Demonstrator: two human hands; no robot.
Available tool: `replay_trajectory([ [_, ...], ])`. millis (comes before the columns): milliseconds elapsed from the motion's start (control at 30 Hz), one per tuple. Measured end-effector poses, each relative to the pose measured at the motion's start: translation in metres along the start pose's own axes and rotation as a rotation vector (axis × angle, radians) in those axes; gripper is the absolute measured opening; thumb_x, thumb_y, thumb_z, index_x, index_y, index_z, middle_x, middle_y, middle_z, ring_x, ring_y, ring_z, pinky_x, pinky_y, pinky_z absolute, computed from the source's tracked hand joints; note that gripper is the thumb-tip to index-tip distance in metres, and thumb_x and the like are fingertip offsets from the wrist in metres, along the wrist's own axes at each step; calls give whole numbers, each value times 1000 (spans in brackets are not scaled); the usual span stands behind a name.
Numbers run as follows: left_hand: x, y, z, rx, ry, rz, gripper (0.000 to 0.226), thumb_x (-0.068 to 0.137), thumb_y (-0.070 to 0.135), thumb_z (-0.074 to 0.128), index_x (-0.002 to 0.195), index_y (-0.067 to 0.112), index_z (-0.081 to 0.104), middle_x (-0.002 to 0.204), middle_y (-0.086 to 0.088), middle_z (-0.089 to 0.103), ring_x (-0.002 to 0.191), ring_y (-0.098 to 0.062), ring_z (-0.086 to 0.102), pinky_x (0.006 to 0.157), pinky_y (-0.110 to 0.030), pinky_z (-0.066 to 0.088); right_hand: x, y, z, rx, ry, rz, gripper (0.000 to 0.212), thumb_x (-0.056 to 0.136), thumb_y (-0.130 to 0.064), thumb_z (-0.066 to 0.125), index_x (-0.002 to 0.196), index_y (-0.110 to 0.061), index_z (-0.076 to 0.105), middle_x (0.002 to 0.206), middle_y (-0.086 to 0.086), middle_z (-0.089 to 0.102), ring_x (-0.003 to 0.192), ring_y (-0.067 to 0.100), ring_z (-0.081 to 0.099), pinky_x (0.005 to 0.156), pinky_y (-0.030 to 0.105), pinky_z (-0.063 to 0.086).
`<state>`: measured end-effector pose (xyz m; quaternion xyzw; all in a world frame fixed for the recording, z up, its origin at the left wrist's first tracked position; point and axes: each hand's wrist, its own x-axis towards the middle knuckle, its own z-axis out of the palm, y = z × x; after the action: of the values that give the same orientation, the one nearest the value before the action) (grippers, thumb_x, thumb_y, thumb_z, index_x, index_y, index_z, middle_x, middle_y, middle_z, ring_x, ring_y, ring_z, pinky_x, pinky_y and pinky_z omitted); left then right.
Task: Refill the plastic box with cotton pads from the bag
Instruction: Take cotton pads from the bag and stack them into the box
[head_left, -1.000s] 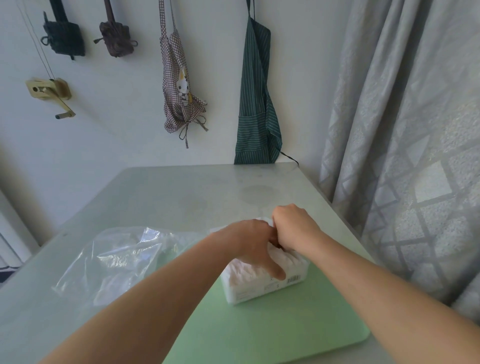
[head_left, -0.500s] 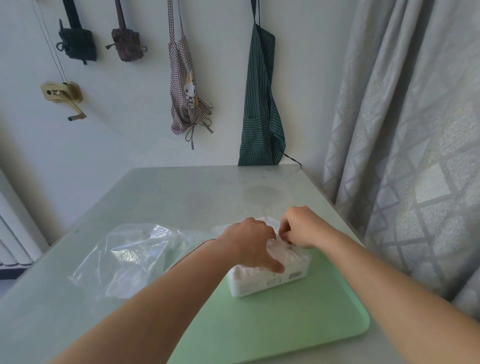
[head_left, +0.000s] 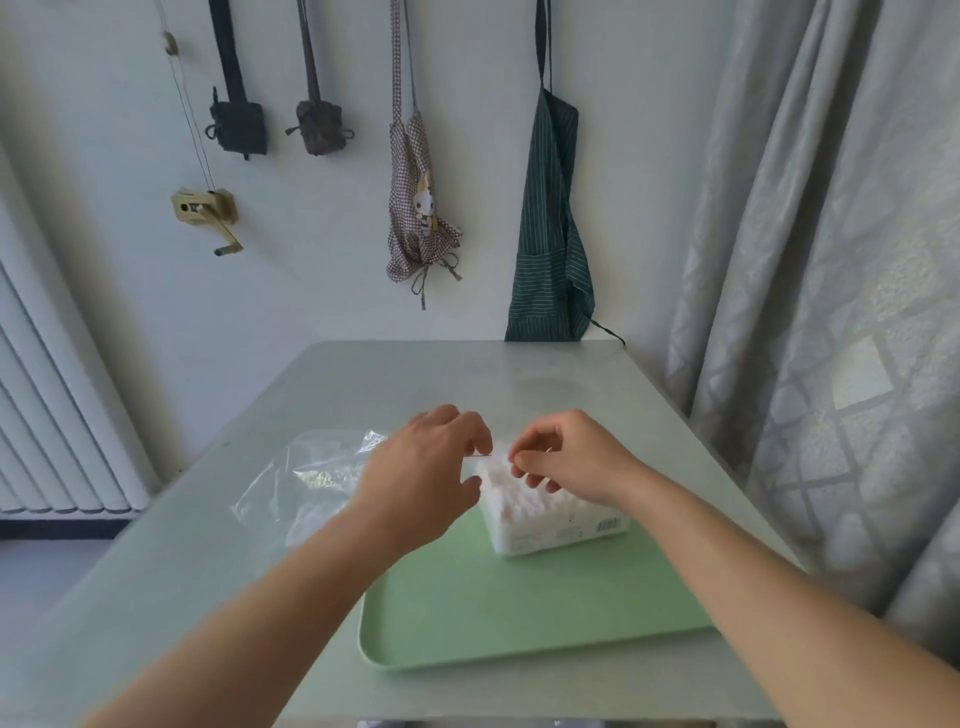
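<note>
2 hands of yours have lifted off the cotton pads (head_left: 524, 499) they were pressing a moment ago. Your left hand (head_left: 421, 478) and right hand (head_left: 569, 457) hover just above the plastic box (head_left: 563, 535), fingers curled; whether either pinches anything, you cannot tell. That box sits heaped on the green tray (head_left: 519, 623), with the bag (head_left: 311, 470) beside it.
</note>
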<state>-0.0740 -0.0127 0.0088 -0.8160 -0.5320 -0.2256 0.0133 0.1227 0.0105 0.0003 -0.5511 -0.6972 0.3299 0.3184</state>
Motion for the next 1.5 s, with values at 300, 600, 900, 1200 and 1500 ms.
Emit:
replay_trajectory([
  [300,-43,-51,-8,5,90,-384,20,83,29,60,101,27,53,103,6,61,89,-21,61,69,-34,48,10,-36,94,-275,-192,-111,38,97,-11,41,117,-24,71,124,-4,67,98,12,62,78,20,44],
  [600,-70,-103,-14,-749,369,-478,12,87,9,63,83,19,68,77,5,72,77,-18,69,68,-34,56,43,-50,131,-347,-399,-149,31,100,-18,43,96,-28,72,80,-19,57,59,-6,47,53,6,32],
  [900,-85,-200,50,-744,113,-854,42,86,-1,50,115,27,58,123,0,61,104,-27,63,92,-42,54,74,-50,162,-421,-395,-139,29,99,-36,43,91,-31,71,103,-10,62,101,16,56,81,24,43],
  [1200,-88,-218,56,-918,119,-894,39,81,-7,52,109,13,69,114,4,70,69,-14,62,56,-23,53,116,-56,191,-312,-541,-42,41,88,-21,66,128,-27,61,108,-7,60,96,13,58,79,16,46],
  [1500,-88,-219,53,-1003,88,-852,40,80,-15,50,104,10,70,112,-1,71,77,-18,61,52,-18,51,135,-63,233,-476,-406,-12,18,81,-24,66,97,-17,68,88,-2,64,90,19,63,72,23,46],
])
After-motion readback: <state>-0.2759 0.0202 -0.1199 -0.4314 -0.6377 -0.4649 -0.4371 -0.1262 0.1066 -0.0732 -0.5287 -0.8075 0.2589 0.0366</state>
